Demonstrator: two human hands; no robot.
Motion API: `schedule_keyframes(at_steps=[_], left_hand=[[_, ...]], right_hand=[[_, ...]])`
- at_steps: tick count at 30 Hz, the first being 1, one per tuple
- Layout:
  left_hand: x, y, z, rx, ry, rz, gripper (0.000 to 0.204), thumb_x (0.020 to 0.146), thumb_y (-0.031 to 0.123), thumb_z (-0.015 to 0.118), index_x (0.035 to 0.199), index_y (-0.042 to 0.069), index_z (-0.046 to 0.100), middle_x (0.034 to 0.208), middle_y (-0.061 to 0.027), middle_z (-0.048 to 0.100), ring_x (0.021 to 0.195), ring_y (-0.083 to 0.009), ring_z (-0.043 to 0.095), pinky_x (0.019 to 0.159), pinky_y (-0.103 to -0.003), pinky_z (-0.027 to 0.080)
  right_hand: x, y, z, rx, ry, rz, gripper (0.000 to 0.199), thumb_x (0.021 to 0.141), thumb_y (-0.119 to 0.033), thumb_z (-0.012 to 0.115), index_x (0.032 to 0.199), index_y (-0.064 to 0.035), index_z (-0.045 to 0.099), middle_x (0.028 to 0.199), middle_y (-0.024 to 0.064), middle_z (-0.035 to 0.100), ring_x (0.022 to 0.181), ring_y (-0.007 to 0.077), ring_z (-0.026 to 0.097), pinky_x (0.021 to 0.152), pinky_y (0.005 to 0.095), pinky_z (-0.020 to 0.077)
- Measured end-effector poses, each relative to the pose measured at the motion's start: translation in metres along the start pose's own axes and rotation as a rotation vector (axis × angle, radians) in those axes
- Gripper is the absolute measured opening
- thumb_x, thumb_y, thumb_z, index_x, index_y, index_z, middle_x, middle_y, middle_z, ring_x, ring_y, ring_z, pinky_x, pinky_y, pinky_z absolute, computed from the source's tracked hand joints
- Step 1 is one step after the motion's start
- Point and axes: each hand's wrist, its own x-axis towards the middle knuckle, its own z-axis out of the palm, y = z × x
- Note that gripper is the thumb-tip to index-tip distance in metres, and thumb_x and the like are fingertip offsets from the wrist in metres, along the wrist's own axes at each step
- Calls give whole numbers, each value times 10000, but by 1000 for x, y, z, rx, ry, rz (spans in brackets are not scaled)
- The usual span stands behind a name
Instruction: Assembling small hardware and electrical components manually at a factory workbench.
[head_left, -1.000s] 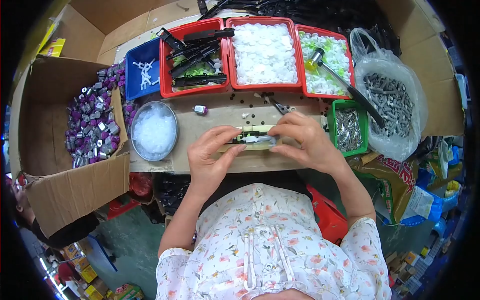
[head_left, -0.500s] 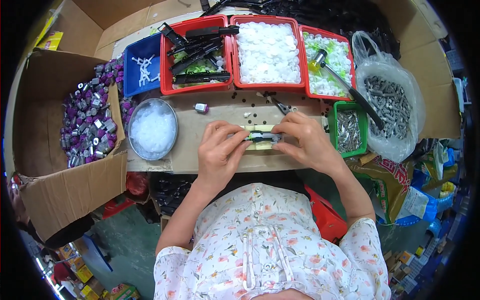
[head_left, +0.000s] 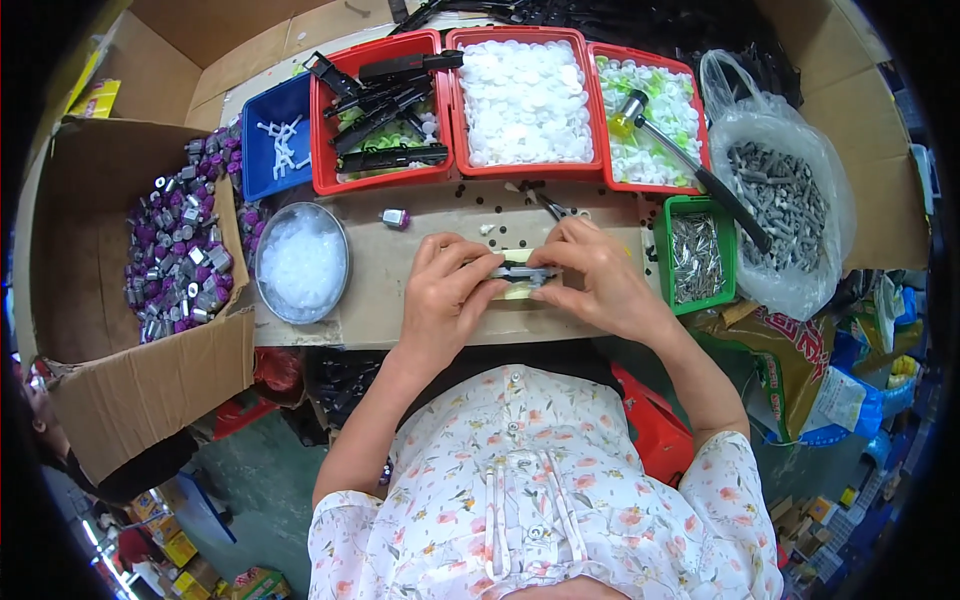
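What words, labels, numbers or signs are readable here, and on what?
Gold bag: large red characters, not copied here.
White label beside it: too small to read.
Yellow item, upper left: too small to read.
Held grey part: no print visible.

The bare left hand [head_left: 447,298] has shifted to the right since a second ago, and the fingertips of the bare right hand [head_left: 598,280] now sit nearer to it, so the gap between them has narrowed. Less now shows of the slim black-and-grey part [head_left: 524,272] and the flat pale-yellow block [head_left: 517,291] beneath it.
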Motion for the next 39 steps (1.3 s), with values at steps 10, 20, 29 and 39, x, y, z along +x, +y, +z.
schedule_keyframes(at_steps=[10,20,29,39], left_hand=[[4,0,0,6,-12,2,204,719,56,781,919,44,744,905,-59,674,942,-273,581,795,-370,481],[4,0,7,30,42,69,163,725,20,764,884,46,735,886,-64,665,902,-272,582,765,-374,483],[1,3,1,28,38,48,183,745,35,763,926,40,731,903,-72,665,894,-267,586,771,-378,473],[3,3,0,-6,35,-33,232,747,47,767,975,23,732,911,-96,669,923,-271,597,795,-378,485]], right_hand=[[-5,12,5,80,123,-68,305,730,-76,797,1006,-15,684,916,92,519,893,247,528,742,339,445],[-11,14,8,-46,154,-80,271,738,-69,785,984,-28,677,925,115,541,882,269,544,727,361,451],[22,7,-85,-172,288,-175,212,833,-106,709,1013,3,683,993,155,641,899,286,649,805,368,514],[178,61,-127,-693,383,-258,175,872,-103,663,1025,-33,710,1000,132,661,957,293,647,822,396,528]])
